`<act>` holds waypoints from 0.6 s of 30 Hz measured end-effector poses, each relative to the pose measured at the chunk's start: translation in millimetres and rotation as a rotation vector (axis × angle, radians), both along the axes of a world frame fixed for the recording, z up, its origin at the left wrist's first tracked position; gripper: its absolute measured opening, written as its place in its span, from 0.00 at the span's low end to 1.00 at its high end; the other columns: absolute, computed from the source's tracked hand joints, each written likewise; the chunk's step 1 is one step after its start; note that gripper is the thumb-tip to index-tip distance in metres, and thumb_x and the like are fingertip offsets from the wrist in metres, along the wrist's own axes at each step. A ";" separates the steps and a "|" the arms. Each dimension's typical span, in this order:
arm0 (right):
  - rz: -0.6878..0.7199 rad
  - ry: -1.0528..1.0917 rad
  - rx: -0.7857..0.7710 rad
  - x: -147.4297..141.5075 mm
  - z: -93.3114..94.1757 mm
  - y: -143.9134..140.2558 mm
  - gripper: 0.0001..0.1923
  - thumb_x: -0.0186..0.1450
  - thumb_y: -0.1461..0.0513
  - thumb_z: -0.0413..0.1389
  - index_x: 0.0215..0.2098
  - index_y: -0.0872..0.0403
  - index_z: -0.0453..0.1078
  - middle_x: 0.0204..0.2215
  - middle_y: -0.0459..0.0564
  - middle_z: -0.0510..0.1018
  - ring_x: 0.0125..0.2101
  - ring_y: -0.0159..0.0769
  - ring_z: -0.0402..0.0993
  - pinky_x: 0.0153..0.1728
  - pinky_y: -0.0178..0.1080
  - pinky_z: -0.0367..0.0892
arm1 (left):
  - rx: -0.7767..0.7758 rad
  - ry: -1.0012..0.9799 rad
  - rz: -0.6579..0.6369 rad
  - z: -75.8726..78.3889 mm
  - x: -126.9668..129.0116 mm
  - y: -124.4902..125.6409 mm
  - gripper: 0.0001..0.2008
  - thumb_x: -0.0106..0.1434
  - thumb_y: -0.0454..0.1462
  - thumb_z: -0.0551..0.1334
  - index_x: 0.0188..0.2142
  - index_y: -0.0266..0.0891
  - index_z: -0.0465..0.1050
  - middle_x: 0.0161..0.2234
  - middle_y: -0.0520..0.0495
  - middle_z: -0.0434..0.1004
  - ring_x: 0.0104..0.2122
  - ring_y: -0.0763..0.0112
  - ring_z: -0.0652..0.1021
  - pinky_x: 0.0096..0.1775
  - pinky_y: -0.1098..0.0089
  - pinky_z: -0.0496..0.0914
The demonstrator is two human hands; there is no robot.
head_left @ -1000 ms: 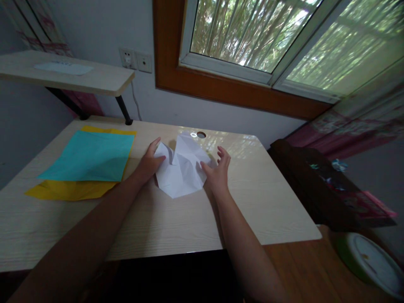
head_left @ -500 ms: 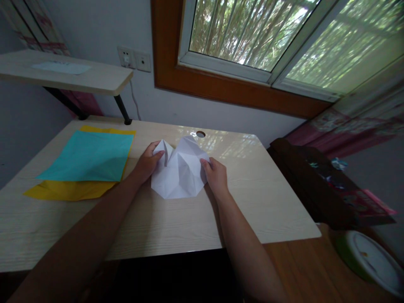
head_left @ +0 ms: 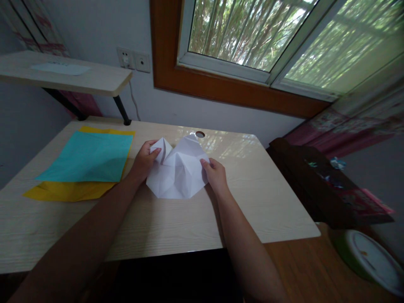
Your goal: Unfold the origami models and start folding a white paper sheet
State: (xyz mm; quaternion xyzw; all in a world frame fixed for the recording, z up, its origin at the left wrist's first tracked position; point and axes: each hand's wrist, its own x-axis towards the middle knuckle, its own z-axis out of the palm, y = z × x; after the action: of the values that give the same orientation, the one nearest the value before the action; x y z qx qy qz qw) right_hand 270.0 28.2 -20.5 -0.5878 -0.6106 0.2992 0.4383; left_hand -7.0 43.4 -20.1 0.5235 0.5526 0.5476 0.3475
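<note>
head view: left hand [head_left: 143, 162] and right hand [head_left: 215, 173] pinch creased white paper [head_left: 177, 174].

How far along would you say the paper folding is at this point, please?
Done: the white paper already carries several creases and raised flaps. In hand: the left hand pinches its left flap and the right hand grips its right edge. Left: the teal sheet and yellow sheet lie flat, unfolded.

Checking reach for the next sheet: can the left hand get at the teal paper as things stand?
Probably yes. The left hand pinches the white paper; the teal sheet lies beside it, uncovered, atop the yellow sheet, nothing between.
</note>
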 end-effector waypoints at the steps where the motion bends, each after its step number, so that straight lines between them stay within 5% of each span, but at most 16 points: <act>1: 0.007 0.030 -0.010 -0.1 -0.1 0.3 0.21 0.64 0.46 0.55 0.23 0.51 0.64 0.19 0.41 0.64 0.23 0.32 0.58 0.25 0.35 0.53 | 0.002 0.004 0.005 -1.0 -0.4 0.8 0.23 0.62 0.44 0.63 0.54 0.39 0.69 0.50 0.41 0.76 0.48 0.57 0.77 0.52 0.58 0.70; 7: 0.025 0.060 -0.079 0.2 2.9 0.1 0.19 0.61 0.47 0.59 0.25 0.53 0.70 0.20 0.42 0.69 0.23 0.32 0.62 0.25 0.35 0.56 | -0.021 0.070 -0.007 0.0 -2.1 -0.5 0.22 0.63 0.46 0.62 0.54 0.40 0.70 0.49 0.42 0.77 0.48 0.56 0.77 0.53 0.57 0.69; 13: 0.132 0.140 -0.106 2.5 11.8 -2.7 0.21 0.53 0.50 0.67 0.40 0.52 0.77 0.33 0.48 0.80 0.31 0.37 0.72 0.32 0.37 0.65 | -0.086 0.261 -0.159 8.6 0.1 -10.8 0.20 0.64 0.46 0.61 0.54 0.44 0.73 0.49 0.45 0.79 0.48 0.53 0.77 0.52 0.58 0.69; 18: 0.220 0.116 -0.136 8.7 11.0 -1.5 0.18 0.60 0.47 0.61 0.29 0.53 0.73 0.23 0.44 0.72 0.24 0.32 0.64 0.25 0.35 0.58 | -0.042 0.372 -0.227 9.7 1.7 -14.2 0.23 0.65 0.45 0.60 0.58 0.45 0.71 0.54 0.45 0.77 0.52 0.54 0.76 0.55 0.59 0.68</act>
State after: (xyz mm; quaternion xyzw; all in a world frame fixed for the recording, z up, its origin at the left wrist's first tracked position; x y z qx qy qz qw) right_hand 278.6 26.7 -9.5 -0.5275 -0.6233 0.4196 0.3966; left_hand -5.3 29.2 -10.4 0.6672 0.5558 0.3873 0.3097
